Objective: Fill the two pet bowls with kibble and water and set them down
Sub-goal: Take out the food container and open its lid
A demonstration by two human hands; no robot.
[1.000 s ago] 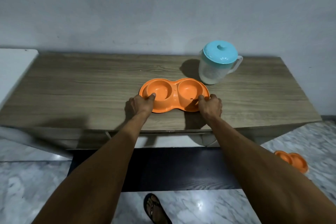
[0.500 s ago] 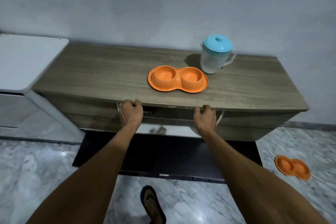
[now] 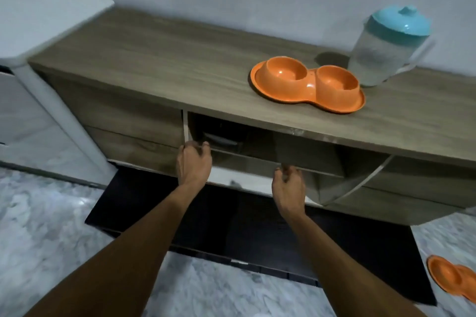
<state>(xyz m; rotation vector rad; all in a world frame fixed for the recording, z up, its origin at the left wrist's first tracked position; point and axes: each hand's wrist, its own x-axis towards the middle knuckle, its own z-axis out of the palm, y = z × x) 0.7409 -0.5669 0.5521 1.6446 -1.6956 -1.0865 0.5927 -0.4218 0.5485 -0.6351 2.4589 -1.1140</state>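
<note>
An empty orange double pet bowl [image 3: 306, 85] sits on the wooden cabinet top [image 3: 167, 69]. Just right of it stands a clear pitcher [image 3: 378, 54] with a teal lid. A second orange double bowl [image 3: 453, 280] lies on the floor at the lower right. My left hand [image 3: 193, 165] and my right hand [image 3: 288, 188] each curl their fingers over the top edge of the cabinet's flap door [image 3: 257, 165], which is tilted outward. Behind it a dark compartment shows a dim dark object [image 3: 221, 139] that I cannot identify.
A white appliance or counter [image 3: 38, 23] adjoins the cabinet on the left. A curved metal stay [image 3: 360, 183] holds the flap at its right. A dark mat [image 3: 244, 234] lies on the marble floor below the cabinet. The wall runs close behind the top.
Both hands left the bowl on the top, dropped to the cabinet front and took hold of the flap's edge. The flap has swung outward, and the view has shifted lower and left.
</note>
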